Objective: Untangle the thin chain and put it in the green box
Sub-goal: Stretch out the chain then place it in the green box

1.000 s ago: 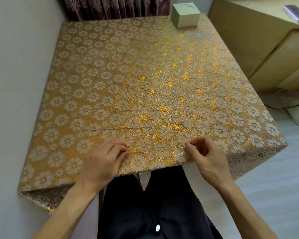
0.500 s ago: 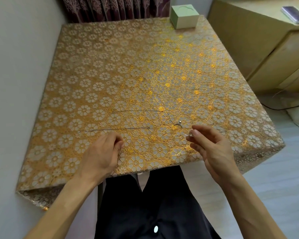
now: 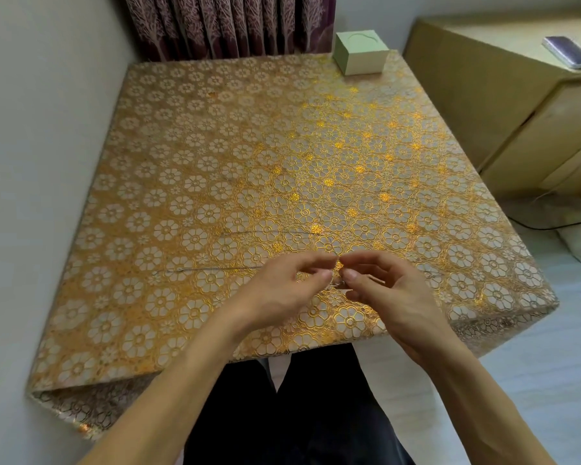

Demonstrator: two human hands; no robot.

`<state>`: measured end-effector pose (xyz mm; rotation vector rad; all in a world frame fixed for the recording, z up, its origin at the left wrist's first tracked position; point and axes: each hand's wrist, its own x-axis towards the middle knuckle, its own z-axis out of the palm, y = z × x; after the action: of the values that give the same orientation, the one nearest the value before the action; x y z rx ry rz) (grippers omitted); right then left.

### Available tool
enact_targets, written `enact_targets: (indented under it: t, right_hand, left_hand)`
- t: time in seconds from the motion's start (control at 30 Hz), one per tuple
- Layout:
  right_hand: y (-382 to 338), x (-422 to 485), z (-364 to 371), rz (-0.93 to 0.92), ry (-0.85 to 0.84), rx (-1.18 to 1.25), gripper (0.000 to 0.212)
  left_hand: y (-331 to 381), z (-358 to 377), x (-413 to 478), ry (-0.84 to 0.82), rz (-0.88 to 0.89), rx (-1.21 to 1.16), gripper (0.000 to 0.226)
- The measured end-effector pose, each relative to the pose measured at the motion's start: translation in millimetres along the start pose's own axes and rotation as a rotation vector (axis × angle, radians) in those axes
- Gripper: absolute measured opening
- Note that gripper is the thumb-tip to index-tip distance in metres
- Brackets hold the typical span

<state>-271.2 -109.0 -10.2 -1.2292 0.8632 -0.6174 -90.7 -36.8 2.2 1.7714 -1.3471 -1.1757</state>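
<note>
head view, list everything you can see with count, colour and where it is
thin chain: one, silver, across the near tablecloth, running to the hands
green box: one, pale green, far right table corner
tablecloth: one, gold with white flowers, covering the table
curtain: one, dark purple, behind the table
cabinet: one, light wood, right of the table
phone: one, dark, on the cabinet
cable: one, black, floor at right
trousers: dark, below the near table edge
left hand: one, pinching the chain
right hand: one, pinching the chain beside the left
</note>
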Motion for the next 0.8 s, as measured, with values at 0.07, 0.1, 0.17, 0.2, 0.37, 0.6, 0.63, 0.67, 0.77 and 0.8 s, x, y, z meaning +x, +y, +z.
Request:
enact_targets:
  t: [0.07,0.1,0.17,0.2,0.37,0.6,0.63,0.67,0.77,0.8]
  right_hand:
    - [-0.3,1.2,0.5,-0.007,-0.009,-0.030,0.018]
    - [-0.3,1.4,0.5,-0.009,-0.010,-0.045,0.019]
    - [-0.3,1.9,1.0,-0.007,-0.014,-0.067,0.020]
    - [-0.3,2.1,1.4,0.000,-0.016,-0.071,0.020]
    - [0.1,2.2,1.3,0.050,-0.050,-0.067,0.021]
    - [-2.0,2.8,2.8,0.068,-0.060,-0.102,0.024]
    - [-2.2,2.6,1.8,0.068,-0.060,-0.109,0.024]
    - [-2.5,2.4,1.0,0.067,-0.064,-0.120,0.024]
    - [-3.2,1.7,-0.8,0.067,-0.104,-0.196,0.025]
    - [-3.4,1.7,-0.8,0.066,-0.123,-0.240,0.025]
  left_hand:
    - [-3.5,2.5,2.9,-0.045,-0.001,-0.027,0.024]
    - [-5.2,3.9,2.6,-0.040,0.004,-0.035,0.019]
    - [-8.2,6.3,0.7,-0.002,0.004,-0.035,0.014]
    - [-10.4,7.6,0.3,0.024,-0.006,-0.037,0.014]
    - [-20.1,8.2,-0.9,0.083,-0.088,-0.159,0.015]
    - [-20.4,6.5,-7.0,0.115,-0.184,-0.325,0.021]
    - [-20.4,5.0,-8.6,0.139,-0.194,-0.374,0.022]
    - [-20.3,3.2,-9.9,0.171,-0.203,-0.422,0.023]
    - [-20.6,-3.6,-14.3,0.280,-0.212,-0.543,0.026]
    - [-20.8,-5.7,-15.4,0.314,-0.210,-0.583,0.027]
